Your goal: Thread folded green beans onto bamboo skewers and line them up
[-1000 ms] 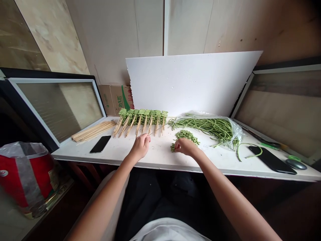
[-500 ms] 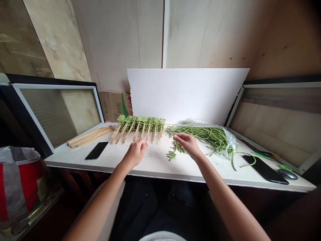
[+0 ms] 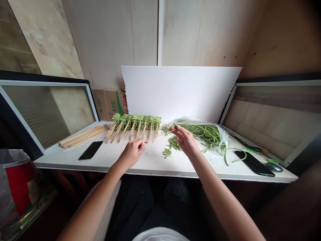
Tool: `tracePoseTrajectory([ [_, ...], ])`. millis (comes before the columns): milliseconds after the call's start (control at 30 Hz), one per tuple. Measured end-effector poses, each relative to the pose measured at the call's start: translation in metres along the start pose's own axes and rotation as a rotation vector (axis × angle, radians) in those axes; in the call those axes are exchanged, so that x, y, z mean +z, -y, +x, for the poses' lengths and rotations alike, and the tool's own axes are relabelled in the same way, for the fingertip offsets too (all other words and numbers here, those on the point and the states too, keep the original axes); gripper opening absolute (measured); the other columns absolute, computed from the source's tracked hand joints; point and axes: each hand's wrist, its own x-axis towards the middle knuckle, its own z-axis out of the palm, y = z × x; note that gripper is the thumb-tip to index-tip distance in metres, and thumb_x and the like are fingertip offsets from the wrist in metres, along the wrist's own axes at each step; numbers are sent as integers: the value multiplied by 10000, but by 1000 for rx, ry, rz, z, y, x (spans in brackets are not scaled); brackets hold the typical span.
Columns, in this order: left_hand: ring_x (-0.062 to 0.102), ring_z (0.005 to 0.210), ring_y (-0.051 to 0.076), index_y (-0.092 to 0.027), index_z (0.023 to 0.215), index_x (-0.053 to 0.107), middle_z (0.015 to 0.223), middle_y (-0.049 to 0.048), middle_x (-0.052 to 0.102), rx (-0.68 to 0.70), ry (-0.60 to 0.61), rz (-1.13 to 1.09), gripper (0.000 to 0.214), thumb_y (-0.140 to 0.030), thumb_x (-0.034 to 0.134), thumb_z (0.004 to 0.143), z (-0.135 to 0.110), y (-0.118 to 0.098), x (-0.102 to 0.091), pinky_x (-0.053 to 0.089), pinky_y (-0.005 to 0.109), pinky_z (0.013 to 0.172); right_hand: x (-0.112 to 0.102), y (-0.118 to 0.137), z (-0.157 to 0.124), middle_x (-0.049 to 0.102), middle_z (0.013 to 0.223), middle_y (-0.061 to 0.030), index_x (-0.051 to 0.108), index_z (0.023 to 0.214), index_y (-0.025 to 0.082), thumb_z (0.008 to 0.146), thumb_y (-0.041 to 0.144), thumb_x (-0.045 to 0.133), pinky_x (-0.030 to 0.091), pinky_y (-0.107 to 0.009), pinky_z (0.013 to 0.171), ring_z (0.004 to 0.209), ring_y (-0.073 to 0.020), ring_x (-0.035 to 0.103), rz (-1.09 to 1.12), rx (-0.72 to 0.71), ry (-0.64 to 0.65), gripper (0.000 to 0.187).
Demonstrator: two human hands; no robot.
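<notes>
My L grip (image 3: 132, 153) is nearest me, at the front of the bench (image 3: 150, 164), fingers pinched narrow on a thin wooden skewer (image 3: 160, 135), tho the fingers hide its butt end. The skewer lies approx level above the bench, long axis running L to R, rising slightly to the R, free tip pointing at my R grip (image 3: 184, 139). R grip is open wide, fingers spread, held off the bench, and its fingertips are right by the skewer tip; can't tell if they touch, the tip is too thin. R grip is the nearer one to the cut snake-bean pieces (image 3: 174, 144), a loose heap just under and L of that hand, w/ a smaller clump of bean pieces (image 3: 167, 153) just to its L, closer to me. Past the L grip, loaded skewers (image 3: 136, 122) stand in a row, sharp ends toward me, beans massed at the far end. Further L: a bundle of bare skewers (image 3: 84, 137) and a phone (image 3: 90, 150). Further R: uncut long beans (image 3: 200, 134) in a clear plastic bag (image 3: 223, 140), a 2nd phone (image 3: 254, 163) and a mouse (image 3: 274, 167). At the back, a white foam board (image 3: 180, 93) leans on the wall, w/ a cardboard box (image 3: 109, 104) behind its L edge.
</notes>
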Motion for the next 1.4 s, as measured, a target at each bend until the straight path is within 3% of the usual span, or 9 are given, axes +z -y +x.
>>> tracePoseTrajectory([
  [200, 658, 796, 187, -184, 1136, 749, 1109, 95, 780, 13, -60, 22, 308, -278, 472, 1042, -1, -2, 2, 490, 291, 741, 6, -3, -2, 817, 1127, -83, 774, 943, 241, 749, 524, 903, 497, -220, 588, 1242, -293, 721, 97, 15, 7, 367],
  [500, 684, 775, 181, -202, 1083, 776, 1066, 71, 806, 25, -106, 104, 288, -233, 498, 1013, -2, -7, 2, 476, 276, 702, 9, -6, -3, 830, 1050, -57, 814, 934, 260, 749, 480, 926, 452, -217, 535, 1188, -281, 746, 146, -31, 11, 308],
  [967, 686, 739, 156, -207, 1073, 775, 1047, 44, 810, 76, -164, 207, 244, -197, 544, 995, -4, -2, 6, 459, 262, 677, 5, -15, 3, 838, 1053, -80, 836, 934, 262, 746, 485, 925, 503, -271, 658, 1150, -288, 759, 100, -79, -57, 305],
  [1400, 694, 736, 158, -200, 1123, 757, 1066, 57, 801, 110, -176, 272, 265, -175, 521, 1004, -7, -2, 16, 476, 268, 675, 3, -20, 3, 838, 1032, -91, 824, 944, 258, 726, 526, 919, 516, -297, 635, 1118, -319, 771, 22, -154, -96, 358],
])
